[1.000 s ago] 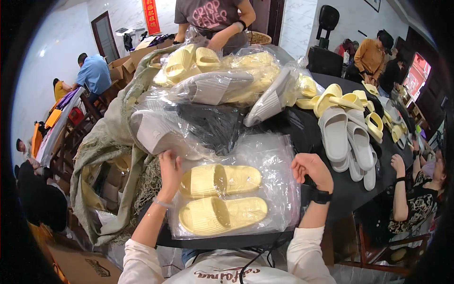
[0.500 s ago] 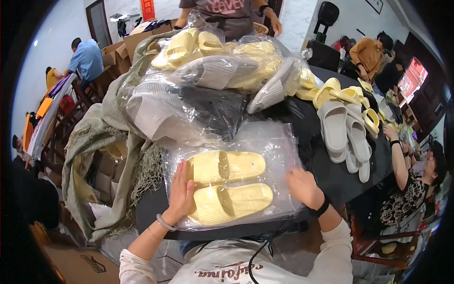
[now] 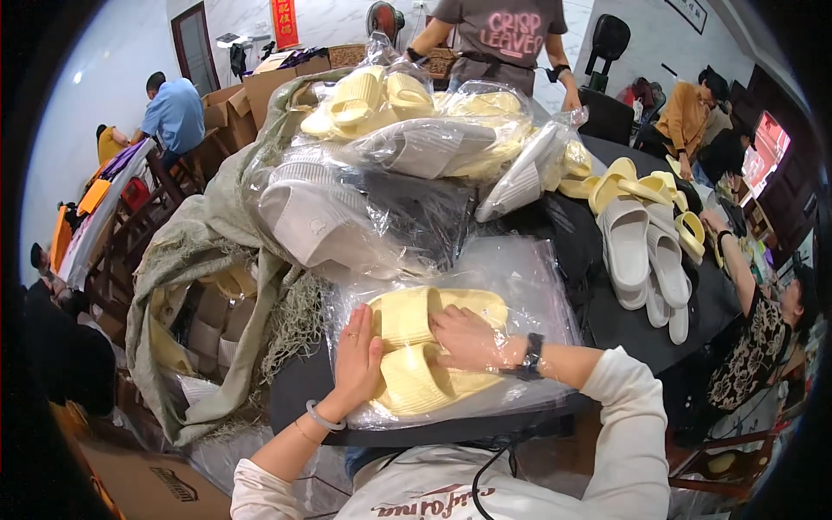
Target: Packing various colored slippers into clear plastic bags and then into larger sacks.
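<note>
A pair of yellow slide slippers [image 3: 406,381] lies side by side, toes to the left, with a clear plastic bag [image 3: 537,303] around or beneath them; I cannot tell which. My left hand [image 3: 357,355] rests against their toe ends, fingers straight and together. Over the middle of the pair, my right hand [image 3: 468,338] is bent, its fingertips at the strap openings and gripping there. Part of those fingers is hidden. Just beyond is a large pile of bagged slippers, with a grey bagged slipper [image 3: 325,225] closest.
An olive cloth sack [image 3: 186,238] with more slippers inside stands at the left. Loose grey slippers [image 3: 626,247] and yellow slippers [image 3: 614,184] lie on the black table [image 3: 607,334] at the right. A person in a dark shirt [image 3: 511,39] stands across the table; others sit around.
My right hand has moved left from the bag's right side onto the slippers. My left hand stays at the toe ends. The whole view has shifted a little.
</note>
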Action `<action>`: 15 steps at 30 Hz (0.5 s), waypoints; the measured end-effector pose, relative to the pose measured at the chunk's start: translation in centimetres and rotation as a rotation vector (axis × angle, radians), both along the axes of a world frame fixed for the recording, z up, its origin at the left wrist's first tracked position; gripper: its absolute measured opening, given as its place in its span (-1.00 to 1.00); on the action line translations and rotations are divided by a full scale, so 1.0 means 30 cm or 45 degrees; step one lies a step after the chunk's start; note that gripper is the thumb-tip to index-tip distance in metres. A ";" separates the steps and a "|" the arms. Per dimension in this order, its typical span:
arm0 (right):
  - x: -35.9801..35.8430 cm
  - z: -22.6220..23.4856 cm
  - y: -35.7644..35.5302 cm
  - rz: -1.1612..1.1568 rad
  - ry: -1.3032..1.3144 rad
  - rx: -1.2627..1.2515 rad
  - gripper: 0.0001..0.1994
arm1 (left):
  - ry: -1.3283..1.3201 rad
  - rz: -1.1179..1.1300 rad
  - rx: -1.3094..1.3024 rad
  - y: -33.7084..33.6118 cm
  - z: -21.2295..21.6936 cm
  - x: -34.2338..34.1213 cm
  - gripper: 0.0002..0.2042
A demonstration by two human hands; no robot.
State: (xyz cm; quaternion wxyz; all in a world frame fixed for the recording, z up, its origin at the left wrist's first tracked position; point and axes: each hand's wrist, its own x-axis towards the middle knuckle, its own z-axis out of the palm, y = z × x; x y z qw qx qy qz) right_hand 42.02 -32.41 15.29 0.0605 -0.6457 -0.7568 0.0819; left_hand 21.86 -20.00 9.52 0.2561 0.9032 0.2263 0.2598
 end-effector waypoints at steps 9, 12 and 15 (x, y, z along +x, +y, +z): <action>0.132 -0.150 -0.114 0.091 0.217 0.318 -0.77 | 0.105 0.019 -0.029 -0.003 -0.024 0.000 -0.42; 0.195 -0.102 -0.247 -0.268 0.107 0.347 -0.80 | 0.258 0.066 0.081 -0.015 0.000 0.005 -0.42; 0.290 -0.047 -0.409 -0.880 0.435 0.266 -0.79 | 0.326 0.107 0.100 -0.024 0.016 0.009 -0.42</action>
